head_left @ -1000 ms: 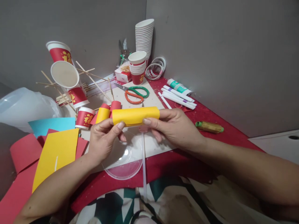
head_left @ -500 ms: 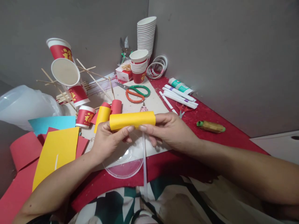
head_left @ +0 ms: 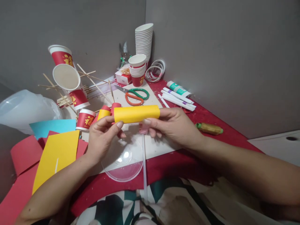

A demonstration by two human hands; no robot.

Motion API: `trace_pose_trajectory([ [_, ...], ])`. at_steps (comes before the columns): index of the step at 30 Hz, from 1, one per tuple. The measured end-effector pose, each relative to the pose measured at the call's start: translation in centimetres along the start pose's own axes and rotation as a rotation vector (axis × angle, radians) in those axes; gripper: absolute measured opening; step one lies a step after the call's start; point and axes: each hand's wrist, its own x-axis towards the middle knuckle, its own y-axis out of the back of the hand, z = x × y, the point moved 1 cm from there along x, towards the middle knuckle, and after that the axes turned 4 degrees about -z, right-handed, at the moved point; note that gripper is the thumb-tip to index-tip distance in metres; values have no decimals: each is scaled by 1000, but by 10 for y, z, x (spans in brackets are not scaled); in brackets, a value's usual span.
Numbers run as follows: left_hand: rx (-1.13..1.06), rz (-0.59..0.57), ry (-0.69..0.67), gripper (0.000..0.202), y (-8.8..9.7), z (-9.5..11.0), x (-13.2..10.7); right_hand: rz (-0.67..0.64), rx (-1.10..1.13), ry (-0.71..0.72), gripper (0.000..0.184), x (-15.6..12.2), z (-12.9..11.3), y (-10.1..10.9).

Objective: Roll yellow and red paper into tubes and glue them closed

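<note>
Both my hands hold a rolled tube of yellow paper (head_left: pixel 136 113) level above the table. My left hand (head_left: pixel 103 137) pinches its left end between thumb and fingers. My right hand (head_left: pixel 173 126) grips the right half, thumb pressed along the front. Just below the tube a pink-tipped glue stick tool (head_left: pixel 143 156) runs toward me, over a clear plastic lid (head_left: pixel 123 162). Behind the tube lie a smaller yellow roll (head_left: pixel 103 113) and a red roll (head_left: pixel 115 108).
Green and orange scissors (head_left: pixel 134 94) lie on a white board. Stacks of paper cups (head_left: pixel 138 73), a cup-and-stick construction (head_left: pixel 67 78), white glue sticks (head_left: pixel 178 98), a glue tube (head_left: pixel 179 88) and a gold roll (head_left: pixel 208 128) surround it. Yellow, red and blue paper sheets (head_left: pixel 55 153) lie at left.
The yellow tube has shifted slightly up and to the right in my hands; my left thumb slid toward its left end. Both grips stay closed on it.
</note>
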Motion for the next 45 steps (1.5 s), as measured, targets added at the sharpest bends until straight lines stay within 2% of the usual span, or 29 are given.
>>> trace_pose_trajectory([
  [3, 36, 48, -67, 19, 2, 0, 0, 24, 25, 51, 35, -1, -6, 2],
  [7, 29, 44, -106, 29, 2, -3, 0, 7, 68, 55, 32, 0, -4, 4],
  [10, 87, 36, -200, 37, 3, -3, -1, -37, 215, -19, 29, 3, 0, 5],
  [12, 187, 39, -335, 38, 4, -2, -2, -58, 299, -80, 27, 6, 1, 6],
  [15, 387, 46, -526, 31, 5, -1, -3, -96, 355, -170, 27, 7, 0, 5],
  [18, 425, 3, -552, 17, 4, -1, -2, -131, 390, -251, 31, 6, 1, 4],
  [21, 325, -66, -497, 3, 3, 1, 0, -139, 370, -307, 36, 6, 4, 3],
  [25, 151, -127, -347, 6, 5, 8, 4, -165, 279, -384, 44, 7, 4, 10],
  [28, -11, -110, -187, 13, 11, 9, 10, -165, 187, -353, 42, 8, -3, 20],
  [31, -164, -130, -37, 15, 15, 6, 15, -123, 25, -241, 41, 8, -8, 31],
  [33, -242, -169, 38, 13, 16, 5, 18, -31, -84, -131, 36, 8, -8, 35],
  [35, -319, -211, 109, 11, 16, 4, 19, 90, -178, 37, 24, 7, -7, 36],
  [37, -375, -258, 190, 11, 14, 2, 19, 115, -220, 164, 11, 6, -4, 32],
  [39, -388, -314, 262, 11, 12, 0, 18, -24, -187, 174, 20, 5, -2, 27],
  [42, -370, -397, 319, 9, 6, -4, 16, -329, -140, 70, 37, 5, 0, 18],
  [43, -361, -418, 328, 8, 4, -5, 15, -400, -140, 47, 39, 4, 1, 16],
  [45, -342, -444, 345, 8, 1, -8, 13, -460, -119, 26, 38, 4, 3, 14],
])
